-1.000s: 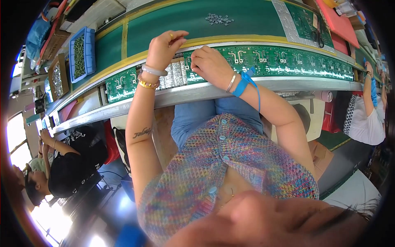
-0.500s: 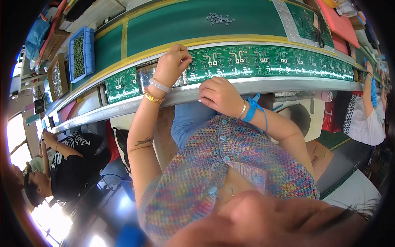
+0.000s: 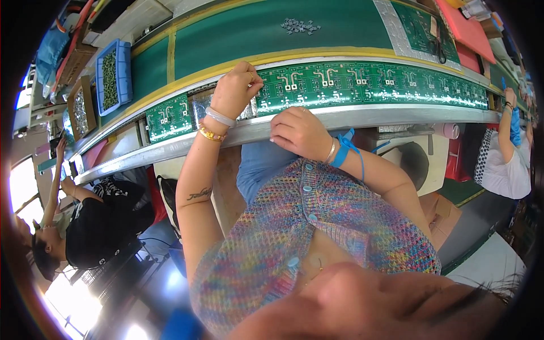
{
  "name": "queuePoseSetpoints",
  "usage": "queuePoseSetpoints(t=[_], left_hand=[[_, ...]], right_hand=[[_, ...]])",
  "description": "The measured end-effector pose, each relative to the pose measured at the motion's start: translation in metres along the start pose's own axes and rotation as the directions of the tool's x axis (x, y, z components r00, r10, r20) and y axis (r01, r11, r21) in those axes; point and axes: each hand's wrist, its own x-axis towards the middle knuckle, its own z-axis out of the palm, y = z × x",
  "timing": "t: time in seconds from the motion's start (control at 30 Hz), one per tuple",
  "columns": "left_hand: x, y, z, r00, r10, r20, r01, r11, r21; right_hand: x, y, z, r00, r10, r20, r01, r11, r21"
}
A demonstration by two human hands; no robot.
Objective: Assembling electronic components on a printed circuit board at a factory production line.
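Observation:
My left hand [image 3: 233, 89] is over the left end of a long row of green circuit boards [image 3: 374, 82] in a metal track. Its thumb and forefinger are pinched together; whatever may be between them is too small to make out. On the silver front rail [image 3: 340, 117] lies my right hand [image 3: 300, 132], its fingers loosely bent and a little apart, with nothing visible in it. A separate green board [image 3: 169, 120] sits in the track left of my left wrist, past a shiny metallic patch [image 3: 201, 107].
Small grey parts [image 3: 300, 26] lie in a pile on the green surface beyond the track. A blue bin [image 3: 125, 79] of small greenish parts stands at left, beside a cardboard box [image 3: 81, 107]. Scissors [image 3: 440, 50] lie far right. Other people work at both ends.
My right hand has slid slightly left along the rail. My left hand stays pinched in nearly the same place. The person at left has shifted and now reaches an arm up toward the line.

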Motion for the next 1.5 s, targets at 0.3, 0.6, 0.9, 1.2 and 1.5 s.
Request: queuePoseSetpoints(t=[0.3, 0.6, 0.9, 1.2, 1.5], left_hand=[[0.0, 0.002, -0.006, 0.999, -0.033, 0.036, 0.032, 0.999, 0.013], [-0.05, -0.028, -0.055, 0.95, -0.127, -0.286, 0.215, 0.93, 0.298], [-0.224, -0.247, -0.143, 0.736, -0.509, -0.446, 0.633, 0.285, 0.72], [-0.216, -0.268, -0.142, 0.772, -0.563, -0.296, 0.574, 0.415, 0.706], [-0.146, -0.144, -0.084, 0.916, -0.346, -0.205, 0.4, 0.733, 0.55]], right_hand=[[0.027, -0.005, 0.041, 0.94, -0.34, 0.04, 0.342, 0.931, -0.124], [0.029, 0.0, 0.049, 0.945, -0.004, 0.328, 0.036, 0.995, -0.092], [0.025, -0.001, 0.074, 0.99, 0.045, 0.132, -0.029, 0.993, -0.117], [-0.005, 0.017, 0.023, 0.984, 0.178, -0.014, -0.177, 0.963, -0.202], [-0.018, 0.021, -0.023, 0.93, 0.358, -0.087, -0.367, 0.88, -0.3]])
